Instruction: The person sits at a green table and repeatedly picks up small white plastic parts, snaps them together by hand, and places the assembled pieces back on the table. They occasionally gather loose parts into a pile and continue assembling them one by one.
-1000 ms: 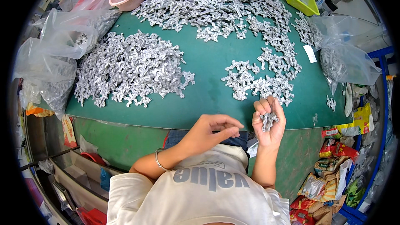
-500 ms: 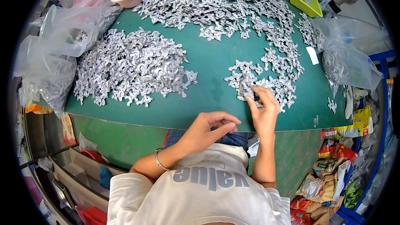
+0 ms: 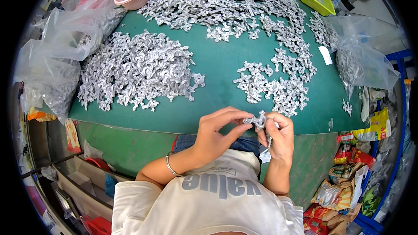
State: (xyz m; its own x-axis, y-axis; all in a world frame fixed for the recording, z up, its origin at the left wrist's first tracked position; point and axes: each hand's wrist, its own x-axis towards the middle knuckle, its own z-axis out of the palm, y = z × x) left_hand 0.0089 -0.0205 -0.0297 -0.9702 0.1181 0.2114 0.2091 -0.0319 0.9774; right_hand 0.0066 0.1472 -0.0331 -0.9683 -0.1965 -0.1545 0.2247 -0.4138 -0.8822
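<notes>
Just above the near table edge, my hands meet at a small silver-grey cast metal part [image 3: 260, 119] with curved arms and knobs. The thumb and fingertips of my left hand [image 3: 214, 135] pinch its left end. My right hand [image 3: 281, 138] grips its right side, and more grey metal shows below those fingers, too covered to count. Similar parts lie in a loose cluster [image 3: 289, 98] beyond my right hand. A dense heap [image 3: 137, 72] of them sits on the left, and a larger heap [image 3: 226, 6] spreads across the far side.
The green tabletop [image 3: 217, 69] carries a pink bowl [image 3: 140, 1] at far left and a yellow-green basket [image 3: 321, 7] at far right. Clear plastic bags of parts [image 3: 54, 78] stand left, another bag [image 3: 355, 67] right. A white slip [image 3: 325, 55] lies near it.
My right hand has come back from the loose cluster to the table edge with metal parts. My left hand has moved up and right, and now pinches one end of a part.
</notes>
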